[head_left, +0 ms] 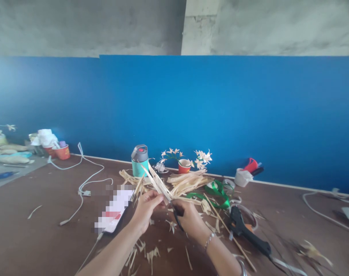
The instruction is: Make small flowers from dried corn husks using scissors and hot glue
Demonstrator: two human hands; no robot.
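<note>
Between thumb and fingers, my left hand [148, 208] pinches a pale dried corn husk [158, 184] that points up and away in long strips. Black-handled scissors [178, 219] are gripped in my right hand [190, 220], their blades meeting the lower part of the husk. How far the blades are apart cannot be made out. Below my hands lie a small husk flower [172, 226] and scattered husk scraps [153, 254]. Behind them a pile of husks [188, 184] rests on the brown table [62, 245].
A phone [117, 211] lies left, a teal flask [140, 161] stands behind. Husk flowers rise by a red paper cup [184, 166]. Right are green ribbon [220, 195], a black glue gun [247, 234] and a white roll [242, 177]. White cables [89, 178] cross the left side. A blue panel [174, 103] borders the back.
</note>
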